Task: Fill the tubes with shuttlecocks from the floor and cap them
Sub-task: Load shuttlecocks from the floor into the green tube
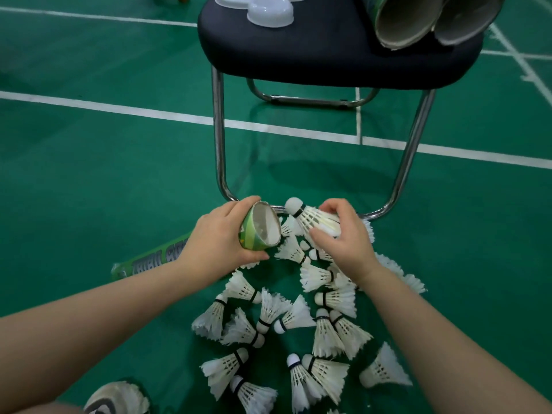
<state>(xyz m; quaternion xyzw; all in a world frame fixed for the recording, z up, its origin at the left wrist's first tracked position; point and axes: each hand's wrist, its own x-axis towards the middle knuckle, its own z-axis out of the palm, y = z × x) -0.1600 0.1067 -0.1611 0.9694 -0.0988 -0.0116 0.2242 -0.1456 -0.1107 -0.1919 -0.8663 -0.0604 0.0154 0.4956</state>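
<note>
My left hand [219, 237] grips a green shuttlecock tube [254, 234] near its open mouth; the tube lies low over the floor and runs back to the left under my forearm. My right hand [343, 237] holds a white shuttlecock [310, 218] by its feathers, cork tip pointing left toward the tube mouth, a short gap away. Several more white shuttlecocks [286, 321] lie scattered on the green floor below and between my hands.
A dark chair seat [328, 49] on chrome legs [219, 138] stands just beyond my hands. It carries white caps [270, 10] and two open empty tubes [400, 22]. A shoe [116, 398] shows at bottom left. White court lines cross the floor.
</note>
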